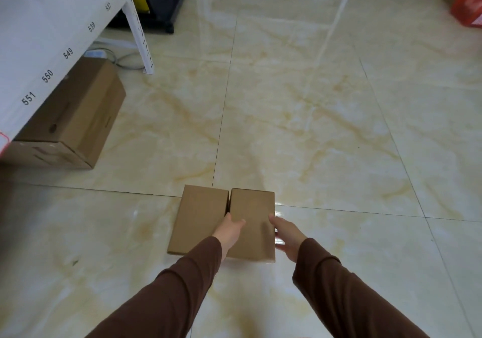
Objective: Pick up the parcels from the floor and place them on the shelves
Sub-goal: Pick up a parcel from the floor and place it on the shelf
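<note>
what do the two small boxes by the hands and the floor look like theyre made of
Right box and left box: plain brown cardboard, judging by the matte, unprinted faces and folded edges. Floor: glossy polished tile, marble-look cream with yellow veins, showing grout lines and mirror reflections; probably ceramic.

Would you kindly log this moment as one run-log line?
phase: reaching | left hand: on right parcel | right hand: open at its right edge | left parcel: on floor, untouched

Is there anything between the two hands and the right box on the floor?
Nothing visible. The left hand already rests on the right box, the right hand is open at its right edge. The left box lies beside it.
</note>
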`<action>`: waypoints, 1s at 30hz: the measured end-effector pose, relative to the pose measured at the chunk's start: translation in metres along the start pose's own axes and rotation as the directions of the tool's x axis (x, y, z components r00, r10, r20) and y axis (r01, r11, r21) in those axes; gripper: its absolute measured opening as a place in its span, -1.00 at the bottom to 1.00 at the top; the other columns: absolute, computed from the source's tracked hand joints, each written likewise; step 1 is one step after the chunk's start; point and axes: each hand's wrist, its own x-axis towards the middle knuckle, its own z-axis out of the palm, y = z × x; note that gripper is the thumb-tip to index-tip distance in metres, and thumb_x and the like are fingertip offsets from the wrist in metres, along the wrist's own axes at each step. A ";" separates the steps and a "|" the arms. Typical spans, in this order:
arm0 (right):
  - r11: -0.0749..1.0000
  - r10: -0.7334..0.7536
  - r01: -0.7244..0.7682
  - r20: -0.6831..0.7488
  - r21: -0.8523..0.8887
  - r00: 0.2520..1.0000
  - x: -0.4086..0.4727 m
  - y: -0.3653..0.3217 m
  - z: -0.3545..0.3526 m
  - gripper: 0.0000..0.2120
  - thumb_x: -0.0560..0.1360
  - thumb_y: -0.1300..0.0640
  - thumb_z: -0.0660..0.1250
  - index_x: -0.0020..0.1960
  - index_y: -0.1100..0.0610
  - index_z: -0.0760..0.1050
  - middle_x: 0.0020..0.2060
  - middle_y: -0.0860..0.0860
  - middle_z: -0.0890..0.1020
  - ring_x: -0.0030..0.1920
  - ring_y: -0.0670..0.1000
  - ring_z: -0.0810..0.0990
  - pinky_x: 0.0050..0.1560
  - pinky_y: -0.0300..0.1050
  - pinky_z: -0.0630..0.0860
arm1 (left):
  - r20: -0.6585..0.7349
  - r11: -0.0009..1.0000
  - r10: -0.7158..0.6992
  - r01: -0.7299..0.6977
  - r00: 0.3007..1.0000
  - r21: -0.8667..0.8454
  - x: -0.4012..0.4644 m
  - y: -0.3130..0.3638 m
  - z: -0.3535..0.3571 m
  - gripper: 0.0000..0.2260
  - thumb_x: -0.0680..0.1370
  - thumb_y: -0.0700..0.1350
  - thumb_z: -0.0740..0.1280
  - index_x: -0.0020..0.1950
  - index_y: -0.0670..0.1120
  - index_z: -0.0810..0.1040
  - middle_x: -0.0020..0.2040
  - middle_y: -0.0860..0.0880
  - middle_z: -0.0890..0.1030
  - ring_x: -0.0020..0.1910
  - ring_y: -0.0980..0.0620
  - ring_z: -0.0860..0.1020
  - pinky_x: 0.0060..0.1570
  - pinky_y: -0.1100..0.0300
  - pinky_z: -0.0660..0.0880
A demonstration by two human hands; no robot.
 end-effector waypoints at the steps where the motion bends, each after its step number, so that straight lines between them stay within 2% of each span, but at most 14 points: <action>1: 1.000 -0.001 0.001 -0.006 -0.006 1.000 -0.005 -0.003 0.000 -0.56 0.64 -0.17 0.21 0.44 0.00 0.48 0.35 -0.09 0.59 0.39 0.01 0.51 0.40 0.03 0.38 | -0.011 1.000 0.003 -0.003 1.000 -0.016 0.003 0.000 -0.001 -0.23 0.61 0.11 0.29 0.70 -0.05 -0.02 0.66 -0.10 0.24 0.59 -0.16 0.32 0.54 -0.11 0.29; 4: 0.999 -0.053 0.053 0.001 0.003 0.999 -0.024 -0.019 0.000 -0.55 0.65 -0.17 0.20 0.47 -0.01 0.44 0.39 -0.09 0.55 0.41 0.00 0.49 0.37 0.01 0.37 | -0.037 0.999 0.029 -0.030 0.999 -0.025 -0.011 0.013 -0.004 -0.22 0.52 0.15 0.32 0.68 -0.01 0.13 0.60 -0.06 0.37 0.52 -0.13 0.42 0.47 -0.13 0.38; 7: 0.988 -0.154 0.155 -0.049 0.022 0.987 -0.066 -0.050 0.002 -0.62 0.66 -0.11 0.19 0.41 0.02 0.45 0.38 -0.02 0.56 0.39 0.04 0.50 0.41 0.04 0.40 | -0.032 0.990 0.097 -0.100 0.995 -0.100 -0.060 0.051 -0.002 -0.60 0.65 -0.01 0.28 0.50 0.00 0.45 0.35 -0.04 0.61 0.24 -0.06 0.62 0.13 0.04 0.60; 9: 0.973 -0.226 0.229 -0.095 0.026 0.970 -0.104 -0.080 0.000 -0.62 0.60 -0.15 0.24 0.33 0.02 0.48 0.37 0.01 0.58 0.40 0.08 0.51 0.48 0.12 0.38 | -0.029 0.986 0.125 -0.128 0.992 -0.104 -0.097 0.086 -0.004 -0.60 0.66 -0.03 0.26 0.51 -0.01 0.44 0.38 -0.02 0.59 0.28 -0.03 0.60 0.07 0.14 0.53; 11: 0.953 -0.288 0.297 -0.132 0.057 0.949 -0.130 -0.102 -0.003 -0.38 0.50 -0.25 0.29 0.46 0.03 0.43 0.42 -0.01 0.55 0.42 0.05 0.52 0.48 0.17 0.40 | -0.065 0.976 0.178 -0.185 0.982 -0.111 -0.124 0.114 -0.007 -0.52 0.59 0.04 0.31 0.52 0.01 0.44 0.44 -0.03 0.53 0.33 -0.02 0.58 0.02 0.18 0.51; 12: 0.943 -0.319 0.328 -0.128 0.059 0.939 -0.155 -0.122 -0.004 -0.36 0.50 -0.25 0.30 0.50 0.02 0.41 0.44 -0.02 0.54 0.41 0.04 0.53 0.47 0.16 0.42 | -0.086 0.970 0.195 -0.205 0.977 -0.129 -0.143 0.134 -0.008 -0.48 0.52 0.09 0.34 0.49 0.04 0.47 0.45 -0.04 0.51 0.32 -0.02 0.58 0.01 0.17 0.53; 16: 0.879 -0.451 0.467 -0.148 0.101 0.880 -0.274 -0.202 -0.014 -0.49 0.66 -0.06 0.22 0.58 0.02 0.30 0.41 -0.05 0.50 0.38 0.01 0.53 0.46 0.07 0.43 | -0.156 0.940 0.277 -0.301 0.948 -0.159 -0.255 0.225 -0.001 -0.37 0.43 0.21 0.39 0.47 0.05 0.44 0.43 0.00 0.49 0.31 0.02 0.57 0.23 0.06 0.53; 18: 0.842 -0.506 0.529 -0.181 0.106 0.843 -0.337 -0.242 -0.026 -0.49 0.66 -0.07 0.21 0.58 -0.01 0.29 0.44 -0.04 0.47 0.38 0.00 0.51 0.45 0.06 0.44 | -0.119 0.925 0.322 -0.339 0.939 -0.174 -0.325 0.277 0.008 -0.49 0.55 0.18 0.37 0.44 0.01 0.42 0.35 0.03 0.53 0.23 0.12 0.56 0.13 0.12 0.49; 20: 0.796 -0.571 0.598 -0.216 0.091 0.792 -0.403 -0.281 -0.041 -0.52 0.66 -0.10 0.20 0.55 -0.04 0.31 0.45 -0.04 0.44 0.39 -0.03 0.48 0.43 0.01 0.44 | -0.080 0.903 0.358 -0.367 0.930 -0.221 -0.389 0.327 0.019 -0.61 0.62 0.16 0.32 0.33 -0.05 0.43 0.27 0.01 0.57 0.13 0.20 0.54 0.14 0.11 0.47; 22: 0.741 -0.637 0.667 -0.227 0.083 0.736 -0.471 -0.321 -0.060 -0.57 0.67 -0.11 0.19 0.52 -0.07 0.34 0.44 -0.05 0.45 0.38 -0.04 0.48 0.37 -0.05 0.46 | -0.077 0.871 0.401 -0.406 0.913 -0.277 -0.458 0.376 0.031 -0.59 0.61 0.22 0.31 0.27 -0.05 0.43 0.32 -0.04 0.57 0.24 0.14 0.54 0.37 -0.02 0.43; 24: 0.673 -0.710 0.737 -0.221 0.063 0.668 -0.539 -0.361 -0.082 -0.59 0.67 -0.12 0.18 0.50 -0.06 0.36 0.40 -0.05 0.49 0.38 -0.04 0.49 0.32 -0.09 0.47 | -0.067 0.832 0.447 -0.443 0.892 -0.335 -0.522 0.423 0.044 -0.48 0.58 0.30 0.28 0.39 -0.03 0.43 0.38 -0.06 0.54 0.38 0.03 0.51 0.47 -0.17 0.35; 26: 0.582 -0.794 0.813 -0.219 -0.001 0.568 -0.600 -0.397 -0.104 -0.53 0.63 -0.18 0.19 0.49 -0.04 0.36 0.38 -0.05 0.50 0.39 -0.03 0.49 0.30 -0.12 0.47 | -0.063 0.787 0.497 -0.479 0.866 -0.389 -0.577 0.465 0.057 -0.40 0.58 0.34 0.24 0.45 -0.03 0.44 0.40 -0.09 0.55 0.39 -0.07 0.52 0.47 -0.19 0.37; 28: 0.481 -0.867 0.871 -0.205 -0.104 0.454 -0.650 -0.427 -0.124 -0.50 0.59 -0.24 0.19 0.47 -0.05 0.39 0.39 -0.06 0.49 0.42 0.01 0.45 0.37 -0.01 0.45 | -0.030 0.739 0.541 -0.492 0.841 -0.460 -0.618 0.499 0.069 -0.41 0.58 0.36 0.21 0.43 -0.03 0.48 0.39 -0.13 0.55 0.37 -0.14 0.55 0.44 -0.19 0.41; 30: 0.375 -0.922 0.903 -0.185 -0.209 0.340 -0.686 -0.448 -0.142 -0.53 0.62 -0.20 0.17 0.46 -0.04 0.41 0.43 -0.10 0.45 0.46 -0.01 0.38 0.46 0.02 0.37 | 0.006 0.707 0.571 -0.488 0.821 -0.512 -0.645 0.526 0.080 -0.39 0.56 0.38 0.22 0.45 0.01 0.48 0.39 -0.13 0.56 0.35 -0.17 0.56 0.41 -0.19 0.44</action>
